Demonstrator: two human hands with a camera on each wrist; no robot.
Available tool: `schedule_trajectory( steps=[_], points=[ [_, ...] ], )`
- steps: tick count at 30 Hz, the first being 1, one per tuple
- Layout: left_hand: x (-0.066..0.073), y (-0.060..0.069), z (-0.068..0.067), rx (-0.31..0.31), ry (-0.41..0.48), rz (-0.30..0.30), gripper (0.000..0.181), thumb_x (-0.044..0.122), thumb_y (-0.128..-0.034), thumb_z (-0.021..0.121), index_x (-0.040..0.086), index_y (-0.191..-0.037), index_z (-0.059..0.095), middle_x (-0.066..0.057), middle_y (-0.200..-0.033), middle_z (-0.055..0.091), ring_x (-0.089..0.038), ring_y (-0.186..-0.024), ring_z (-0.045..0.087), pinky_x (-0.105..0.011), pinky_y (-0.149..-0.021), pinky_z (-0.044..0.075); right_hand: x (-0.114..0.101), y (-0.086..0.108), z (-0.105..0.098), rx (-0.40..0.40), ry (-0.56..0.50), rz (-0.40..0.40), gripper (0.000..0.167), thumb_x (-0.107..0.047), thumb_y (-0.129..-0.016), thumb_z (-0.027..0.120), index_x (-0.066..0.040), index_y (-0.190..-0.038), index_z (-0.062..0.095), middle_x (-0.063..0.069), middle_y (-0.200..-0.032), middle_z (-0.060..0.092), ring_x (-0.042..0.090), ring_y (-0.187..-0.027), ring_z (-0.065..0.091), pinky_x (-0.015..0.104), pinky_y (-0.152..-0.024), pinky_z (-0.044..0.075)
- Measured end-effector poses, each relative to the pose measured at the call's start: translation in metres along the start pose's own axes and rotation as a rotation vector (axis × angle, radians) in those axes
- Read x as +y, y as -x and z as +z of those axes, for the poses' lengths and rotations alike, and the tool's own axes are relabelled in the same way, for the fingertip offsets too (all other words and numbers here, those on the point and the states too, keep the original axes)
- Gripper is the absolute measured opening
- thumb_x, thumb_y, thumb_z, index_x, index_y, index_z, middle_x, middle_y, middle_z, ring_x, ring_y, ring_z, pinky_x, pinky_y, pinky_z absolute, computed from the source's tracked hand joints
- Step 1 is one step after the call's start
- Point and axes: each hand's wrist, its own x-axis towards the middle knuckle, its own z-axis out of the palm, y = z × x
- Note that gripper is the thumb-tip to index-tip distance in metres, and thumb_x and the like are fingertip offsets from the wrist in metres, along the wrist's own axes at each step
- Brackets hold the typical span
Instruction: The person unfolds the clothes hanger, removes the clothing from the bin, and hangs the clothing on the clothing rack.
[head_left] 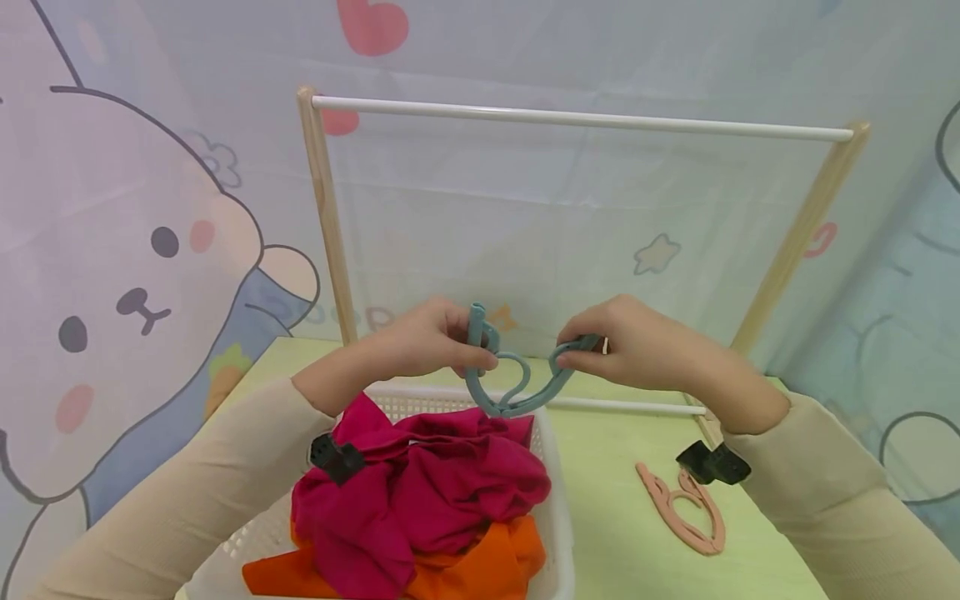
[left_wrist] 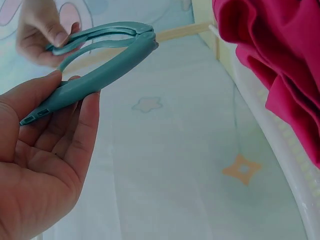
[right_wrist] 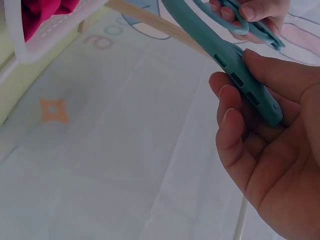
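Both hands hold a teal folding clothes hanger in the air above the back of a white basket. In the head view my left hand grips its left arm, which points upward. My right hand pinches the other arm between thumb and fingers. The hanger is bent at its middle joint into a V shape. The left wrist view shows the hanger edge-on, its slotted end by my left palm. In the right wrist view a slotted arm of the hanger lies across my right fingers.
A white basket holds magenta cloth and orange cloth. On the pale green table lies a pink folding hanger, right of the basket. Behind stands a wooden rack with a white rail.
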Motion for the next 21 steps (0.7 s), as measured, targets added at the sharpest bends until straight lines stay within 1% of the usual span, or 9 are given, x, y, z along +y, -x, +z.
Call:
schedule_trajectory(
  steps=[5, 9, 13, 15, 18, 21],
  points=[
    [-0.006, 0.003, -0.008, 0.037, 0.042, 0.013, 0.009, 0.007, -0.0861, 0.07, -0.003, -0.087, 0.07, -0.002, -0.073, 0.069, -0.016, -0.071, 0.068, -0.035, -0.075, 0.057, 0.007, 0.009, 0.002, 0.016, -0.036, 0.066, 0.004, -0.013, -0.09, 0.069, -0.011, -0.088, 0.072, -0.01, -0.071, 0.062, 0.001, -0.05, 0.042, 0.022, -0.052, 0.042],
    [-0.009, 0.005, -0.014, 0.072, 0.088, 0.033, 0.011, 0.007, -0.0868, 0.07, -0.004, -0.089, 0.069, -0.005, -0.076, 0.071, -0.02, -0.075, 0.07, -0.037, -0.077, 0.057, 0.012, 0.017, 0.004, 0.054, -0.093, 0.093, 0.004, -0.014, -0.09, 0.068, -0.012, -0.088, 0.071, -0.011, -0.068, 0.057, 0.002, -0.048, 0.037, 0.022, -0.05, 0.038],
    [-0.011, 0.007, -0.017, 0.104, 0.14, 0.035, 0.011, 0.006, -0.0866, 0.07, -0.004, -0.09, 0.069, -0.005, -0.076, 0.071, -0.022, -0.079, 0.07, -0.039, -0.079, 0.057, 0.017, 0.026, 0.007, 0.097, -0.149, 0.151, 0.004, -0.017, -0.091, 0.068, -0.013, -0.089, 0.07, -0.009, -0.065, 0.053, 0.004, -0.048, 0.037, 0.022, -0.05, 0.036],
    [-0.012, 0.007, -0.017, 0.117, 0.162, 0.03, 0.011, 0.006, -0.0864, 0.07, -0.004, -0.091, 0.069, -0.005, -0.077, 0.071, -0.022, -0.08, 0.07, -0.04, -0.081, 0.057, 0.02, 0.03, 0.009, 0.122, -0.159, 0.18, 0.004, -0.017, -0.091, 0.068, -0.013, -0.089, 0.07, -0.008, -0.064, 0.052, 0.005, -0.049, 0.038, 0.023, -0.05, 0.036],
    [-0.012, 0.009, -0.017, 0.139, 0.186, 0.027, 0.012, 0.006, -0.0867, 0.07, -0.005, -0.092, 0.069, -0.005, -0.077, 0.071, -0.022, -0.081, 0.071, -0.041, -0.082, 0.056, 0.024, 0.035, 0.014, 0.165, -0.176, 0.213, 0.004, -0.017, -0.091, 0.068, -0.013, -0.09, 0.07, -0.006, -0.066, 0.053, 0.007, -0.052, 0.042, 0.023, -0.05, 0.037],
    [-0.013, 0.011, -0.016, 0.158, 0.209, 0.027, 0.014, 0.006, -0.087, 0.07, -0.006, -0.093, 0.07, -0.005, -0.076, 0.071, -0.021, -0.08, 0.071, -0.04, -0.081, 0.057, 0.025, 0.039, 0.02, 0.208, -0.216, 0.23, 0.004, -0.015, -0.091, 0.068, -0.012, -0.091, 0.07, -0.003, -0.067, 0.055, 0.008, -0.051, 0.044, 0.023, -0.049, 0.037]
  ],
)
